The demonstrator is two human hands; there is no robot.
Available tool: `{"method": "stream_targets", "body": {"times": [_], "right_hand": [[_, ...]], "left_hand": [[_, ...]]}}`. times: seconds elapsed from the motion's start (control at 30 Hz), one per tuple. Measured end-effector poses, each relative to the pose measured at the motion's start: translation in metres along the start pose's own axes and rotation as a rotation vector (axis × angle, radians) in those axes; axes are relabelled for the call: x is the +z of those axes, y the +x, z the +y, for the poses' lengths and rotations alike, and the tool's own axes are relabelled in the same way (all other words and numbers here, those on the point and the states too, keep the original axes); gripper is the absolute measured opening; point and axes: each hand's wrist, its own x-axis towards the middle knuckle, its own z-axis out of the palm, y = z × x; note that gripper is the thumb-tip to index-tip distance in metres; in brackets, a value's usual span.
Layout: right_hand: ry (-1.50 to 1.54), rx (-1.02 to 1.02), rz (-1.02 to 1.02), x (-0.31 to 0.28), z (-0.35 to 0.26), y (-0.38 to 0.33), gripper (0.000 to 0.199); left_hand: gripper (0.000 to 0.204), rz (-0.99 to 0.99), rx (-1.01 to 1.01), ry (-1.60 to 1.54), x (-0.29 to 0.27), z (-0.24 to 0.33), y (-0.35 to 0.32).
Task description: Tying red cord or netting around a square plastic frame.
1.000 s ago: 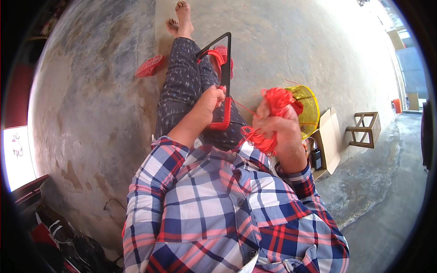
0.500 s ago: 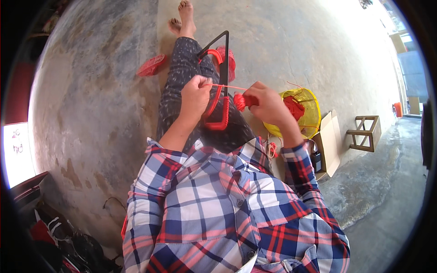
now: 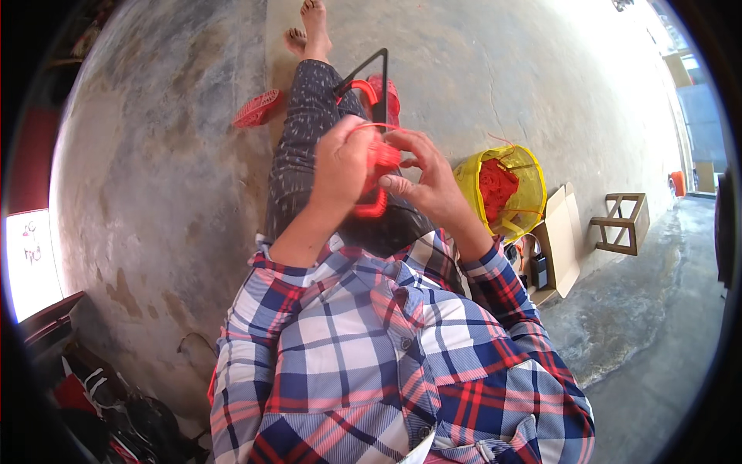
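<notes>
Over my lap, my left hand (image 3: 342, 161) is closed on red cord, at the side of a small bundle of the same red cord (image 3: 384, 157). My right hand (image 3: 425, 174) faces it with thumb and fingers apart beside the bundle. A loop of cord arches above the fingertips. Beneath the hands a black frame (image 3: 384, 93) rests against my leg; a red curved part (image 3: 365, 89) and a red cord-wrapped lower bar (image 3: 371, 209) belong to it. My hands hide its middle. Some blur covers the left fingers.
Right of my knee stands a yellow mesh basket (image 3: 533, 182) holding red material (image 3: 497, 185). Beside it lie an open cardboard box (image 3: 563, 243) and a small wooden stool (image 3: 622, 224). Red sandals (image 3: 256, 110) flank my outstretched legs. Dark items (image 3: 139, 421) pile up at lower left.
My right hand has come left to meet the left hand, bringing the cord bundle between them. The cord stretched between the hands is now a slack loop. The right fingers have spread.
</notes>
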Motion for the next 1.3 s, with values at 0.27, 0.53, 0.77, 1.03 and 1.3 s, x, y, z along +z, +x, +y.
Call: {"method": "stream_targets", "body": {"times": [0.27,0.53,0.77,1.03,1.3], "right_hand": [[1.146,-0.005,0.296,-0.119,0.002,-0.006,0.023],[1.147,0.025,0.219,-0.203,0.009,-0.074,0.033],[1.128,0.295,0.338,-0.199,0.079,-0.137,0.032],[1.091,0.572,0.304,-0.153,0.103,-0.158,0.027],[1.02,0.713,0.271,-0.157,0.116,-0.172,0.024]], "left_hand": [[0.018,-0.084,-0.277,-0.033,0.003,-0.035,0.013],[0.021,0.073,-0.374,-0.262,0.013,-0.073,0.023],[0.033,-0.1,-0.489,-0.292,0.003,-0.082,0.027],[0.03,-0.042,-0.489,-0.365,-0.003,-0.085,0.027],[0.037,-0.085,-0.519,-0.367,-0.005,-0.083,0.028]]}}
